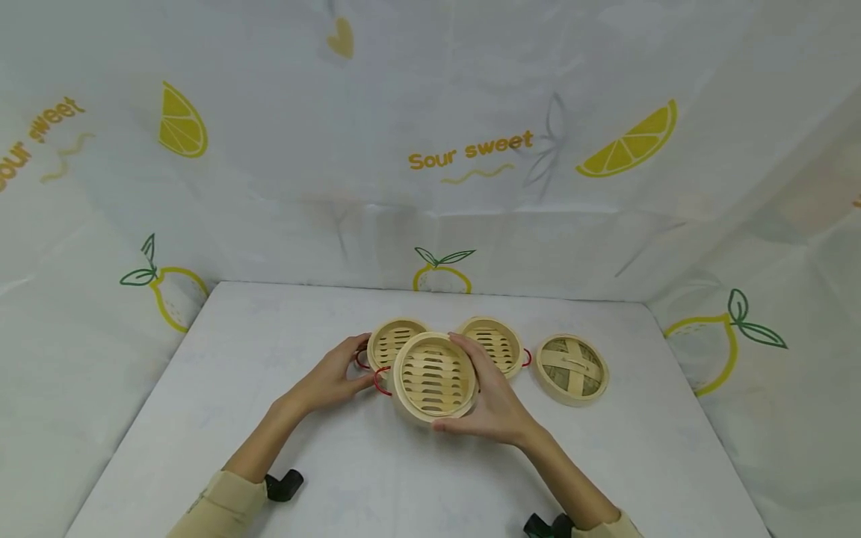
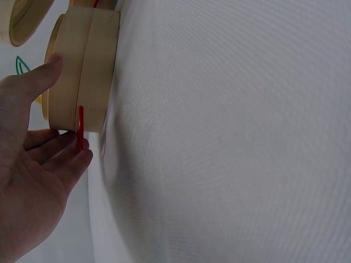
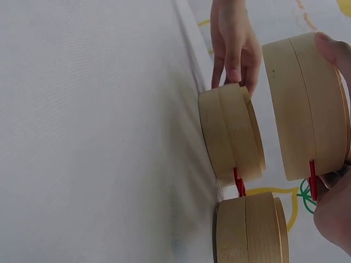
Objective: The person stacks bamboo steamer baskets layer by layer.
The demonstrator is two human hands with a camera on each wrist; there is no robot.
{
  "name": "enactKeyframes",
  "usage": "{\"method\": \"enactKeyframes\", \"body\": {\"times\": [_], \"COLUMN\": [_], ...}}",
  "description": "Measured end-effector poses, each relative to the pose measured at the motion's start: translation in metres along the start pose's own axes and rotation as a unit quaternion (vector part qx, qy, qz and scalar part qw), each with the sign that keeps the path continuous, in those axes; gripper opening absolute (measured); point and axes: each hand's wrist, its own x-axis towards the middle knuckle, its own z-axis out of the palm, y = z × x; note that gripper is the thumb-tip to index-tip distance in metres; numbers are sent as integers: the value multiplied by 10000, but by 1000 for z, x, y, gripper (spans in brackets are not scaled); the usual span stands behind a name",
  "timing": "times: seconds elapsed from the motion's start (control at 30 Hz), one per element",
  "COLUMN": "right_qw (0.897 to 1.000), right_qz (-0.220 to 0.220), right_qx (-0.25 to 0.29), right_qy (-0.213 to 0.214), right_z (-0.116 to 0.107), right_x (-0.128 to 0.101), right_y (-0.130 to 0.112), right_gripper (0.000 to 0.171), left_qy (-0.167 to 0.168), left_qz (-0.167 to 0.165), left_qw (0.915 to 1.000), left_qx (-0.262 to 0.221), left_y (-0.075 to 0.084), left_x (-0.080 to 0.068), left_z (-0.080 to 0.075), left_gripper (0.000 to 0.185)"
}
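My right hand (image 1: pixel 496 407) grips a round bamboo steamer basket (image 1: pixel 437 373) by its right side, thumb at the near edge and fingers at the far edge. In the right wrist view this basket (image 3: pixel 299 104) hangs above the table, its slatted floor tilted toward the head camera. At the table's middle, my left hand (image 1: pixel 336 376) holds the left side of a second steamer basket (image 1: pixel 389 342). The left wrist view shows the thumb on its wall (image 2: pixel 82 66) and the fingers by its red handle (image 2: pixel 81 129). The raised basket partly hides the second one.
A third steamer basket (image 1: pixel 498 340) with red handles sits behind the right hand. Farther right lies a woven bamboo lid (image 1: pixel 574 370). A white cloth covers the table (image 1: pixel 403 493), and a lemon-printed curtain (image 1: pixel 303 239) hangs at its back edge.
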Motion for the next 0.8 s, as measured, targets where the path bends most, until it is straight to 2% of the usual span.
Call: {"method": "enactKeyframes", "body": {"times": [0.27,0.8], "right_qw": [10000,9999], "right_qz": [39,42], "right_qx": [-37,-136], "right_qy": [79,57], "right_z": [1,6], "right_x": [3,11], "right_y": [3,4], "right_gripper": [129,129], "left_qy": [32,96], "left_qz": [215,265], "left_qw": [9998,9996], "left_qx": [-48,-47], "left_y": [1,0], "left_x": [-1,-1], "left_z": [0,-1], "left_gripper": [77,76]}}
